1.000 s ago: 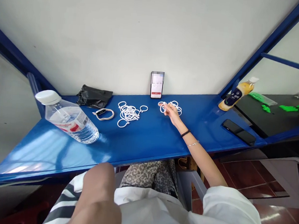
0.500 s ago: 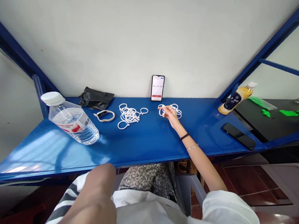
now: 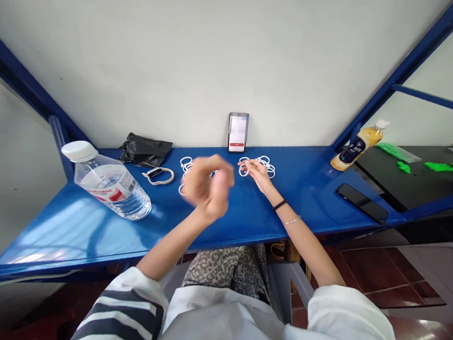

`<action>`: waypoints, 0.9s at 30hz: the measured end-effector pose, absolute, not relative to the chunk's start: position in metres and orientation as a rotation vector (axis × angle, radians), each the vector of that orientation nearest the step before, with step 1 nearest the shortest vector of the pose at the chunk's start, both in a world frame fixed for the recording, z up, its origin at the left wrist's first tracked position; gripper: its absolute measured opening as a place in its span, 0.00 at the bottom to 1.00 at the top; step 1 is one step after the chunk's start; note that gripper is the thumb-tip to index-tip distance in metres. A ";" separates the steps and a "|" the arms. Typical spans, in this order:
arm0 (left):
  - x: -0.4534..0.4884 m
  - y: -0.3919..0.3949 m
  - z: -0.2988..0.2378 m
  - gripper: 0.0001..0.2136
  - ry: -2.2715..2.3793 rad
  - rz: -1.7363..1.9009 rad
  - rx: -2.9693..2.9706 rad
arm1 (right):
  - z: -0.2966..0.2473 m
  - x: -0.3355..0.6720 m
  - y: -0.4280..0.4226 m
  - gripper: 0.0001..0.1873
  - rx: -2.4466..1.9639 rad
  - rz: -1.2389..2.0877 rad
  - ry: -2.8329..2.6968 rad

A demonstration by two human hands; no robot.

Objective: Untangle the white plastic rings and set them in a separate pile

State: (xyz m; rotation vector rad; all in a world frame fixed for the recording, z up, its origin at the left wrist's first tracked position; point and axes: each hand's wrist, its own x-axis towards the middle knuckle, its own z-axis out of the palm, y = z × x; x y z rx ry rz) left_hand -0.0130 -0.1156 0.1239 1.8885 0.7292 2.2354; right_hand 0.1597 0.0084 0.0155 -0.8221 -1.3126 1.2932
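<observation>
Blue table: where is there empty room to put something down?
The blue table is bare along its near edge, in front of the water bottle. Another bare patch lies between the right hand and the black phone lying flat. The back middle is crowded: watch, white rings, upright phone, with the blurred left hand over it.

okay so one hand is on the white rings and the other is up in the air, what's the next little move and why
Probably bring the left hand across to the ring that the right hand pinches at the small pile of rings. The left hand is blurred above the blue table, holding nothing that shows, close by.
</observation>
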 end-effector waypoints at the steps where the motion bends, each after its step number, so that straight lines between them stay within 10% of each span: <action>1: -0.006 -0.100 0.116 0.07 0.765 2.235 1.888 | 0.014 0.160 0.010 0.18 -0.819 1.286 -1.318; 12: 0.013 0.002 -0.003 0.24 1.084 1.205 1.789 | 0.017 0.165 0.009 0.18 -0.867 1.222 -1.396; 27: 0.001 0.009 -0.009 0.22 1.159 1.340 1.563 | 0.015 0.163 0.010 0.15 -1.006 0.845 -1.632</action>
